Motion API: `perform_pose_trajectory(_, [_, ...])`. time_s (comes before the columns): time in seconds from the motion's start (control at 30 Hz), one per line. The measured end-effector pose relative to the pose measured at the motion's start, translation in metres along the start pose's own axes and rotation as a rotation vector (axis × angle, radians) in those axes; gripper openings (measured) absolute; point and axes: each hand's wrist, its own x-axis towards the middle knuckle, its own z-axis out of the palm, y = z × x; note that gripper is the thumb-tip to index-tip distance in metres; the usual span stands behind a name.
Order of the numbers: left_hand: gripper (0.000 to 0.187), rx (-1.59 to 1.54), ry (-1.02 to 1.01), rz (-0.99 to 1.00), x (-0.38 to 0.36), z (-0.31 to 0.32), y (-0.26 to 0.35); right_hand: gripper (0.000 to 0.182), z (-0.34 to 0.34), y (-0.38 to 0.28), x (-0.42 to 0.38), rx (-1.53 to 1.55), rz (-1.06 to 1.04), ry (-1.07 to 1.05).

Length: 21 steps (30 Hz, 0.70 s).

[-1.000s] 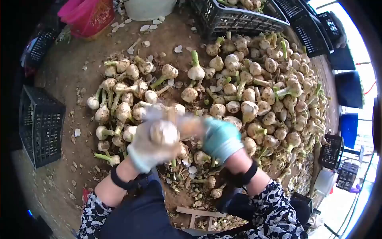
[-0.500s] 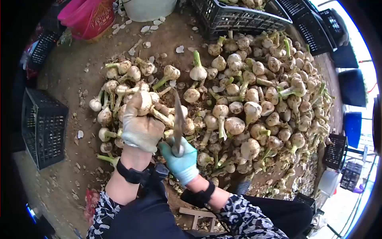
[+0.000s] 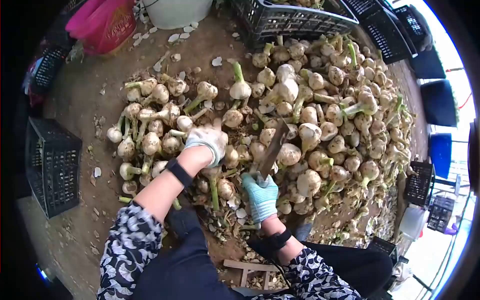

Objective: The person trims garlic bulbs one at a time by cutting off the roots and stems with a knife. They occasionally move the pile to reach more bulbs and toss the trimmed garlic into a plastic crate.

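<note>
A knife (image 3: 274, 147) with a broad, dirt-stained blade is in my right hand (image 3: 261, 196), which wears a teal glove and is closed round the handle. Its blade points up and away over the heaped garlic bulbs (image 3: 309, 184). My left hand (image 3: 206, 140), in a pale dirty glove, is low over the left part of the heap, back upward; its fingers are mostly hidden and blurred. Close to it are a garlic bulb with a green stem (image 3: 204, 94) and another garlic bulb (image 3: 232, 118). A smeared, pale garlic bulb (image 3: 287, 90) shows over the heap, beyond the blade.
Black crates stand at the left (image 3: 54, 167) and at the back (image 3: 295, 22), the back one holding bulbs. A pink bucket (image 3: 102, 27) and a white bucket (image 3: 177, 12) are at the far side. Skins litter the dirt floor. A wooden frame (image 3: 250, 266) lies near my legs.
The garlic bulb that my left hand held is no longer in view there, and that hand has moved right and turned back upward. My right hand has shifted right with the knife, its blade now tilted right.
</note>
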Motion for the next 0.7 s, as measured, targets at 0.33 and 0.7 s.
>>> perform_pose_trajectory(0.33, [0.044,-1.45,0.128,0.457,-0.073,0.006,-0.068,0.016,-0.004,-0.076,-0.005,-0.29,-0.29,-0.34])
perform_pose_trajectory(0.7, [0.067,-1.267,0.432,0.423,-0.059,0.107,-0.065,0.01,0.012,-0.113,-0.008,-0.977,-0.909,-0.447])
